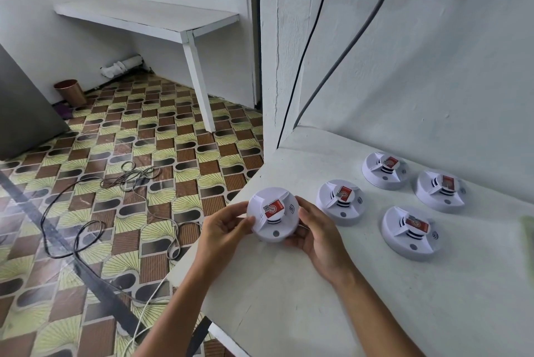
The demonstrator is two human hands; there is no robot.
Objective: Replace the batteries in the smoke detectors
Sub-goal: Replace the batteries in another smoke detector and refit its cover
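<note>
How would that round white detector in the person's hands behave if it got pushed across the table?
The detector looks like rigid plastic, so it probably keeps its shape. Its wide, flat base suggests it would slide, not tip or roll. Both hands hold it by fingertips, so it's likely light.

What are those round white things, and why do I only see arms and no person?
The camera sits on the person's head and looks down, so you see just their arms and hands, much as they do. There is only this one picture.

The round white things are smoke detectors, which beep when there is smoke. The left hand and the right hand together hold one detector by its sides, over the corner of a white table. Each detector has a red sticker on top. Four more detectors lie on the table: one nearby, one near the wall, one to the right and one in front.

The person will change their batteries. None is open yet. Cables lie on the patterned floor.
</note>
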